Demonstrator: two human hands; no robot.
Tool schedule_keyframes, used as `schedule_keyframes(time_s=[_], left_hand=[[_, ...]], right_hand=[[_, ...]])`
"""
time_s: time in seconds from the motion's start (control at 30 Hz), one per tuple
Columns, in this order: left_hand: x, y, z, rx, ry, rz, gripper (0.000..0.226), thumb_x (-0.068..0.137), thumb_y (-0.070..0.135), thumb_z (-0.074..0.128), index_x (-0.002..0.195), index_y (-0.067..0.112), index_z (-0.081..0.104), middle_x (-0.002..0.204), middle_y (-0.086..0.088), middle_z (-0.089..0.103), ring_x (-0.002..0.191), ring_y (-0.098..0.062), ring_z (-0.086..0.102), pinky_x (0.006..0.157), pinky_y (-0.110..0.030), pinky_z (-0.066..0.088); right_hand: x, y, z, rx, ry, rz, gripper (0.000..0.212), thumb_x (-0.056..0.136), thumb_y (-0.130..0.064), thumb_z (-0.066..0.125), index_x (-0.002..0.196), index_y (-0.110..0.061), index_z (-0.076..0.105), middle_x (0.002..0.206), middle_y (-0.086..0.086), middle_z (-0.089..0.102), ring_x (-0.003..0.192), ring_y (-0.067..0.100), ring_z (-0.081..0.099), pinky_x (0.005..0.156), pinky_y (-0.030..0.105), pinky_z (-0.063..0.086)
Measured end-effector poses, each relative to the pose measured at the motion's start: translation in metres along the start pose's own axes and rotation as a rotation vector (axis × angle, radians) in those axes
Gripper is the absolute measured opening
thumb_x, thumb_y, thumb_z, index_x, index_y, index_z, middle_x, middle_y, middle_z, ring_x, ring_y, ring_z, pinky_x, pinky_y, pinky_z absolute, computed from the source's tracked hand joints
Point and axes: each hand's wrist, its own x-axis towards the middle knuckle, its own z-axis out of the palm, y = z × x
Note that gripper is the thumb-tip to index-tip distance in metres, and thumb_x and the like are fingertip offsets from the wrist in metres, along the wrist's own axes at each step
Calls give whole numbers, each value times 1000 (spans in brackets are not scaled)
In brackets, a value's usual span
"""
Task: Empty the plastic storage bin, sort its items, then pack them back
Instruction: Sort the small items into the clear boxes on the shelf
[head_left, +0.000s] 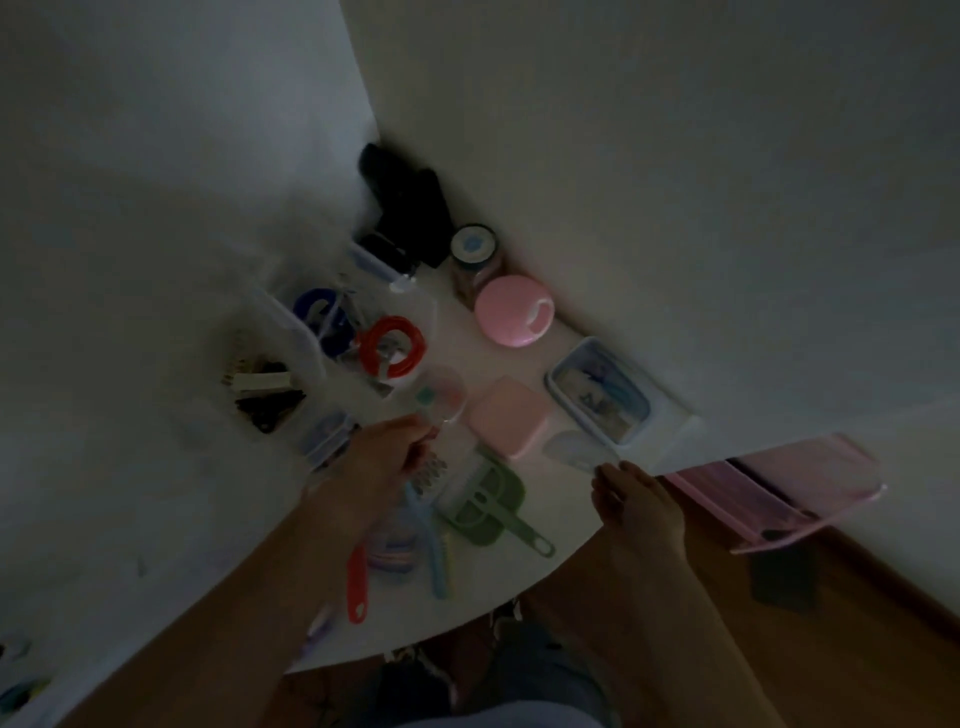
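Note:
The scene is dim. A clear plastic storage bin (291, 322) stands at the left of the white table, holding a red coil (392, 345) and a blue coil (324, 319). My left hand (387, 457) is closed around a small clear case (441, 397) with teal and pink bits inside, just right of the bin. My right hand (631, 499) rests with its fingertips at a small translucent lid (574, 449); whether it grips it is unclear. A pink box (511, 421) lies between both hands.
A green dustpan-like scoop (483, 504), red and blue handled tools (358, 577) and a round pink case (514, 312) lie on the table (519, 571). A blue-rimmed tray (597, 395) sits by the wall. A pink lid (779, 488) overhangs the table's right edge. Dark items fill the corner.

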Motion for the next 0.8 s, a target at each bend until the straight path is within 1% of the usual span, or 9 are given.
schedule_keyframes(time_s=[0.1, 0.27, 0.37, 0.43, 0.47, 0.53, 0.63, 0.73, 0.8], left_hand=[[7, -8, 2, -60, 26, -42, 17, 93, 8, 60, 77, 9, 68, 74, -2, 65, 62, -6, 56, 54, -15, 45], [6, -13, 18, -67, -18, -88, 13, 92, 15, 64, 86, 5, 69, 72, -2, 68, 64, -9, 57, 61, -21, 48], [-5, -9, 27, -109, -23, -68, 9, 90, 12, 67, 88, 4, 69, 75, -2, 71, 66, -8, 63, 58, -18, 53], [-16, -11, 29, -115, -13, -31, 9, 89, 8, 66, 82, 7, 72, 73, -3, 72, 67, -11, 64, 66, -22, 54], [-21, -14, 28, -115, -5, 2, 15, 88, 4, 66, 77, 10, 74, 72, -4, 72, 70, -14, 64, 73, -26, 54], [-34, -20, 22, -93, 15, 94, 21, 86, -1, 67, 73, 13, 77, 75, -9, 72, 77, -23, 65, 81, -34, 53], [-48, -33, 11, 111, 77, 250, 12, 91, 13, 65, 95, 22, 72, 88, -4, 74, 82, -22, 71, 76, -35, 58], [-60, -35, -5, 373, 150, 380, 33, 97, 31, 56, 130, 30, 54, 115, 14, 62, 105, -7, 60, 96, -30, 50], [-69, -32, -16, 447, 150, 443, 42, 100, 30, 50, 141, 29, 43, 127, 13, 54, 116, -7, 53, 102, -28, 43]], right_hand=[[13, -12, 4, 41, 6, -54, 33, 84, 2, 72, 114, 0, 61, 99, 17, 69, 87, 22, 70, 83, 32, 57], [32, -31, 27, 51, -10, -96, 35, 83, -2, 74, 116, 1, 64, 104, 18, 71, 89, 22, 73, 85, 32, 60], [29, -27, 31, -198, 118, -172, 31, 83, -17, 78, 112, -10, 68, 99, 7, 72, 87, 17, 72, 77, 27, 60], [12, -12, 37, -331, 45, -277, 18, 89, -20, 71, 107, -16, 68, 98, 4, 72, 88, 17, 71, 77, 28, 59], [-1, 2, 45, -357, -87, -256, 12, 92, -20, 68, 103, -16, 69, 97, 5, 73, 90, 19, 71, 80, 30, 58], [-24, 37, 70, -372, -341, -56, 16, 95, -25, 62, 99, -15, 73, 92, 4, 76, 90, 22, 70, 84, 35, 56], [-43, 82, 106, -310, -513, 303, 23, 96, -32, 58, 91, -13, 70, 74, 4, 72, 76, 22, 63, 72, 35, 49], [-42, 112, 126, -197, -639, 446, 40, 80, -38, 67, 104, -6, 65, 100, 12, 64, 95, 26, 61, 82, 35, 50], [-38, 122, 140, -183, -654, 484, 39, 93, -35, 57, 118, -5, 59, 110, 17, 60, 98, 28, 61, 75, 34, 57]])
